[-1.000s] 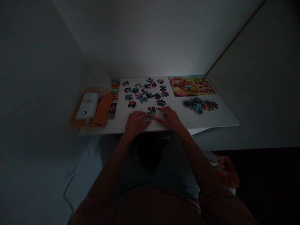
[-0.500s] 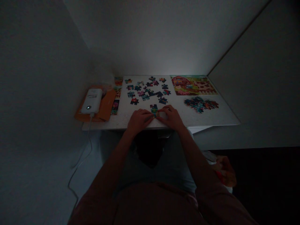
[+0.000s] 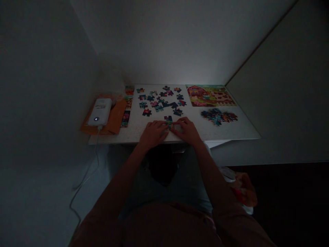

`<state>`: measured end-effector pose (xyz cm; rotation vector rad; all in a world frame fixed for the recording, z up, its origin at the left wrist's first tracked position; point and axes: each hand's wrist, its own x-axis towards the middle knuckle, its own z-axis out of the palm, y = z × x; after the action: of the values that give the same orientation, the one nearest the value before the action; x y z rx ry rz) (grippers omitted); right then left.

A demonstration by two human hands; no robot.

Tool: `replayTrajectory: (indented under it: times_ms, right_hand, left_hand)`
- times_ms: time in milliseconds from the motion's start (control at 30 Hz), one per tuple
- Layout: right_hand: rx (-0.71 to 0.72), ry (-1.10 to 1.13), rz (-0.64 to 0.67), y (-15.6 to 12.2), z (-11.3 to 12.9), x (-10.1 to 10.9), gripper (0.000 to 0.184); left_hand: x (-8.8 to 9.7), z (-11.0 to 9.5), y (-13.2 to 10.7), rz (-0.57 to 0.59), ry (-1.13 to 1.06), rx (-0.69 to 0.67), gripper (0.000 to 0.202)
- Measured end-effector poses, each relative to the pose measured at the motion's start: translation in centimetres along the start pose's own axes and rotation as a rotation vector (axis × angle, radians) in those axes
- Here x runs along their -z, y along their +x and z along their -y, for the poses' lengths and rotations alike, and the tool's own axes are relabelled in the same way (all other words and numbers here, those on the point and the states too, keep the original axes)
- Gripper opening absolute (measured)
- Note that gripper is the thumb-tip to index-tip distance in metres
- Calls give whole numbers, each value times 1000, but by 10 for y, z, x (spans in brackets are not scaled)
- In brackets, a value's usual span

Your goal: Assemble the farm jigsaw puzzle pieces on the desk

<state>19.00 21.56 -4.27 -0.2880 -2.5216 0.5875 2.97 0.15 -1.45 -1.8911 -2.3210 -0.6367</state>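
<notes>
Near the front edge of the white table (image 3: 218,133), my left hand (image 3: 153,133) and my right hand (image 3: 187,131) meet over a small joined strip of jigsaw puzzle pieces (image 3: 168,118). My left fingers are closed on its left side, and my right thumb and forefinger grip it from the right. The fingertips hide part of the lower piece, which shows green and yellow; the upper one is dark blue. Just beyond my hands lie several loose puzzle pieces (image 3: 159,108), spread out singly and mostly dark blue, teal and pink.
A farm picture (image 3: 210,96) lies at the back right, with a heap of puzzle pieces (image 3: 218,116) in front of it. On the left, a white power bank (image 3: 100,111) with a cable (image 3: 96,154) rests on an orange envelope (image 3: 115,120), beside small picture cards (image 3: 125,118).
The view has shifted slightly. My fingers have moved a little on the joined pieces, with my left forefinger reaching further up their left side. The other pieces stay where they were.
</notes>
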Motion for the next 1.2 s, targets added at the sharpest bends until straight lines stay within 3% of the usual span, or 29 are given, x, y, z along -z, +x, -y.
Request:
replayTrajectory:
  times_ms: [300, 700, 1200]
  right_hand:
    - [-23, -27, 76, 1, 1, 4, 39]
    - [-8, -17, 13, 0, 4, 1, 41]
    - [-18, -37, 43, 0, 3, 2, 42]
  left_hand:
    - [0, 1, -3, -1, -66, -16, 43]
    - [4, -2, -3, 7, -60, -22, 46]
    - [5, -2, -3, 8, -71, -33, 43]
